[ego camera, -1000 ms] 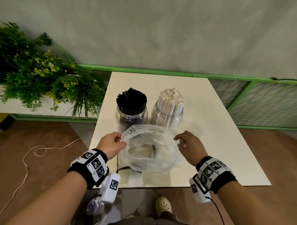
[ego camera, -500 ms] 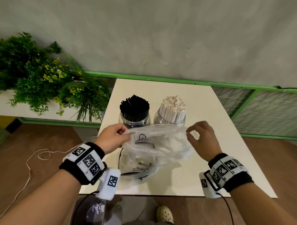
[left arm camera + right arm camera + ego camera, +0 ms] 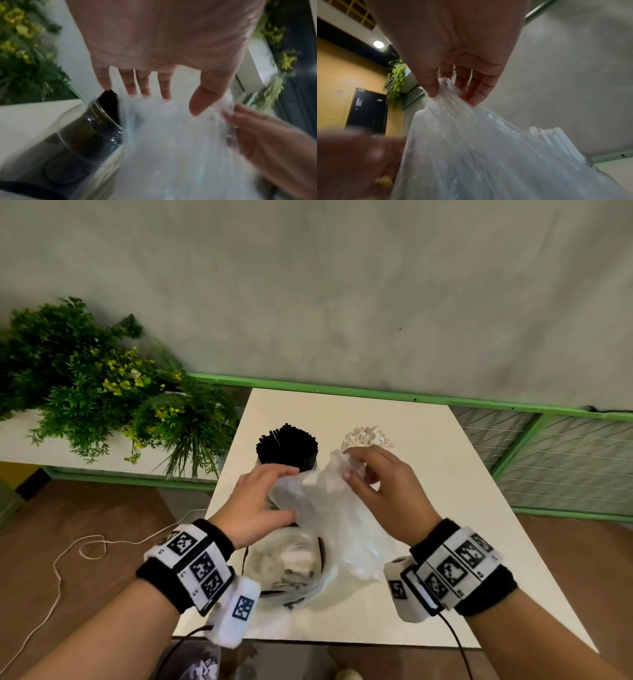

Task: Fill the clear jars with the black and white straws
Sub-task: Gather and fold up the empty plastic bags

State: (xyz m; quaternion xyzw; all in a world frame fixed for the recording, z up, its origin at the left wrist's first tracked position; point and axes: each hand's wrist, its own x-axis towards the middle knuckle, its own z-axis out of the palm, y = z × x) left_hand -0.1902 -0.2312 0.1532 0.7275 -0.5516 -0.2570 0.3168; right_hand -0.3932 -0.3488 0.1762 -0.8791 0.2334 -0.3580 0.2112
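Two clear jars stand at the back of the white table (image 3: pixel 455 508): the left one holds black straws (image 3: pixel 287 445), the right one white straws (image 3: pixel 364 436). In front of them a clear plastic bag (image 3: pixel 335 518) stands drawn up, with scraps in its bottom. My right hand (image 3: pixel 349 470) pinches the bag's gathered top (image 3: pixel 447 86) between thumb and fingers. My left hand (image 3: pixel 291 493) lies with straight fingers (image 3: pixel 147 93) against the bag's left side (image 3: pixel 171 142), next to the black-straw jar (image 3: pixel 82 135). The bag hides both jars' bodies in the head view.
A leafy plant (image 3: pixel 102 405) fills the left. A green rail (image 3: pixel 376 397) and wire mesh panels (image 3: pixel 565 460) run behind and to the right of the table. A white cord (image 3: pixel 68 559) lies on the brown floor at left.
The bag went from spread open between my hands to drawn up with its top gathered. Both hands moved up and inward; the right one now pinches the top.
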